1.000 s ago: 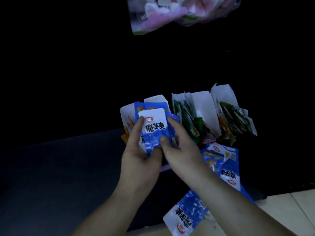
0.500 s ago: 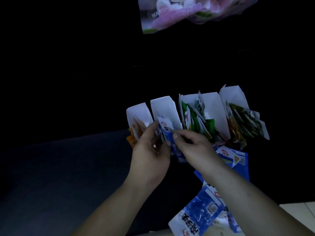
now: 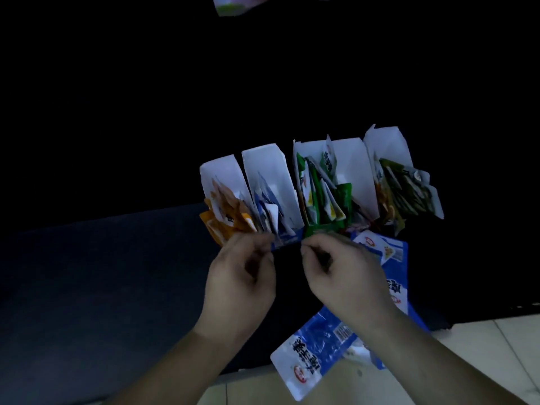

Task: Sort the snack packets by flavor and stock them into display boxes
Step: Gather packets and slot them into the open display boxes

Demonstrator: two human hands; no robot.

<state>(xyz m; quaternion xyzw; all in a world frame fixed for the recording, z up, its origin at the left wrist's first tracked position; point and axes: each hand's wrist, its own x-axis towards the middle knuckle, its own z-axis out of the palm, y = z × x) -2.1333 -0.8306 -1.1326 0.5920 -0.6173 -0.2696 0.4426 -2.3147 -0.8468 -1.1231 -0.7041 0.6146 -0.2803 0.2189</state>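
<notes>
so, blue packets (image 3: 270, 217) stand in the second of the white boxes (image 3: 266, 162) from the left, too overlapped to count. four lots of packets show in the row: orange packets (image 3: 225, 211) far left, then the blue, then green packets (image 3: 318, 194), then olive packets (image 3: 406, 185) far right. five white back flaps rise behind them, though where one box ends is hard to tell.

two hands sit just below the row, apart from each other. left hand (image 3: 242, 276) has curled fingers, the tips right at the blue box's front edge. blur hides whether it pinches that edge. right hand (image 3: 347, 279) lies below the green lot, fingers curled in, nothing seen in them.

one big blue bag (image 3: 318, 355) lies under the right forearm, with more blue wrappers (image 3: 394, 276) beside the wrist; two, maybe. pale floor (image 3: 482, 352) sits lower right and a dark surface (image 3: 102, 273) left.
</notes>
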